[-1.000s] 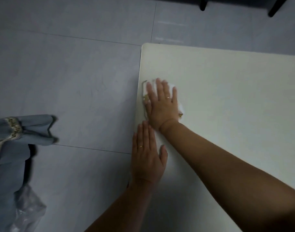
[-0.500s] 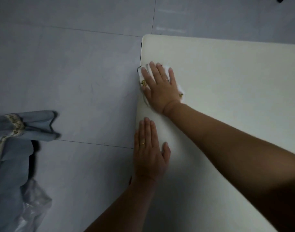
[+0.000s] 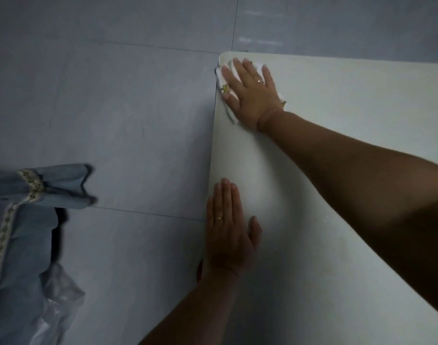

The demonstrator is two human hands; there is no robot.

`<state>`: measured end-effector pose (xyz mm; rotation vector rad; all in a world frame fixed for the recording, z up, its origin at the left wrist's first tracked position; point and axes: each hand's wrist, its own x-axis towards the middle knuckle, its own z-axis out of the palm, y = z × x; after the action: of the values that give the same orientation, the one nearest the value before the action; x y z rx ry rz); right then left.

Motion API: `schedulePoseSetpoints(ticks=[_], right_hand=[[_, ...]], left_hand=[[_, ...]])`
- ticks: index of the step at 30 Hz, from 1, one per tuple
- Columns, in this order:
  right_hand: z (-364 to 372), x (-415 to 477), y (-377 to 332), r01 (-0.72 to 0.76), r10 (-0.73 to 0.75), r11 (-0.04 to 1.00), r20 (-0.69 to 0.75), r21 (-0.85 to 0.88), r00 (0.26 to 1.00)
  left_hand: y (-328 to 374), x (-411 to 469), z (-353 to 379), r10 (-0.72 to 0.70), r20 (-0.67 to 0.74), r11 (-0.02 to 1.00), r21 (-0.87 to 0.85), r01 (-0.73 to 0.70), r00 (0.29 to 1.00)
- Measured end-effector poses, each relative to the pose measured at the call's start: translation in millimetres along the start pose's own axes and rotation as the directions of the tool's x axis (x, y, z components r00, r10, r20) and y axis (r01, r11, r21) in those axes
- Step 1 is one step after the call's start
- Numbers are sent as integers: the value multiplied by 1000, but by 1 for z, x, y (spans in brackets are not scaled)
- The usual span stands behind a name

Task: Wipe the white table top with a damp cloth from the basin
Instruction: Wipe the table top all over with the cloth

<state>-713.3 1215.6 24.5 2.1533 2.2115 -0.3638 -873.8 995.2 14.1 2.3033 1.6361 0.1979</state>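
- The cloth (image 3: 224, 82), white with a small yellow printed motif, is spread flat on the far left corner of the white surface (image 3: 349, 170), and its left edge is seen hanging slightly over the surface's left rim.
- The cloth is covered almost wholly by the right hand (image 3: 251, 94), which is laid palm down on top of it; nothing is pinched or gripped.
- The right fingers (image 3: 240, 70) are held straight and slightly fanned, and white cloth is seen between them, past their tips toward the far edge, and beside the thumb at the left rim.
- A further strip of cloth is seen at the heel of the palm and near the wrist on the right side.
- A ring is worn on one right finger.
- The left hand (image 3: 229, 230) is laid flat, palm down, on bare surface along the near left edge, well apart from the cloth.
- The left fingers (image 3: 225, 197) are pressed together and pointed toward the far edge, with the thumb set out to the right; a ring is worn here too.
- Grey tiled floor (image 3: 101, 108) is seen left of and beyond the surface.
- Blue fabric (image 3: 21, 220) with a pale patterned trim and a clear plastic bag (image 3: 56, 300) are seen at the lower left, over the floor.
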Motion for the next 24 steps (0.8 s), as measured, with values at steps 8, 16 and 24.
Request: schedulePoseSetpoints(ticks=[8, 16, 24], right_hand=[[-6, 7, 65, -522, 531, 843, -47, 132, 846], [-3, -29, 67, -66, 66, 997, -5, -43, 998], [-1, -38, 98, -595, 601, 797, -44, 101, 798]], left_hand=[[-1, -1, 2, -6, -6, 1000, -12, 6, 1000], [2, -2, -2, -21, 8, 1000, -8, 21, 1000], [4, -1, -3, -30, 50, 999, -14, 31, 998]])
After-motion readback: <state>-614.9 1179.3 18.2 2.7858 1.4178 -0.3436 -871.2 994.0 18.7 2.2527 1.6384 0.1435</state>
